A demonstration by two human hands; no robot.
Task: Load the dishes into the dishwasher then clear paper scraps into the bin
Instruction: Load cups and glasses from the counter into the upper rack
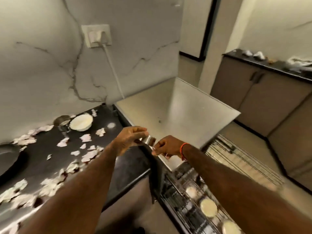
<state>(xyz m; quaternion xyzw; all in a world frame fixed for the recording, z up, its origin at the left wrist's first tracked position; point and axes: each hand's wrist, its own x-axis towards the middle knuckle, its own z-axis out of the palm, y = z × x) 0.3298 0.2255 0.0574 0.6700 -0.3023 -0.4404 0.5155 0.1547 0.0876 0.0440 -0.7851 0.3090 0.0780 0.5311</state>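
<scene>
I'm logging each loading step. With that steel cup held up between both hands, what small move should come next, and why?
Probably lower the steel cup rightward into the open dishwasher rack. The left hand grips it above the counter edge, the right hand beside it; white dishes already sit in the rack.

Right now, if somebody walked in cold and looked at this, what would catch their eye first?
Probably the two hands meeting mid-frame: the left hand holds a small steel cup while the right hand reaches in beside it, above the open dishwasher rack. Next, the torn paper scraps strewn across the black counter on the left, with a white bowl near the wall.
</scene>
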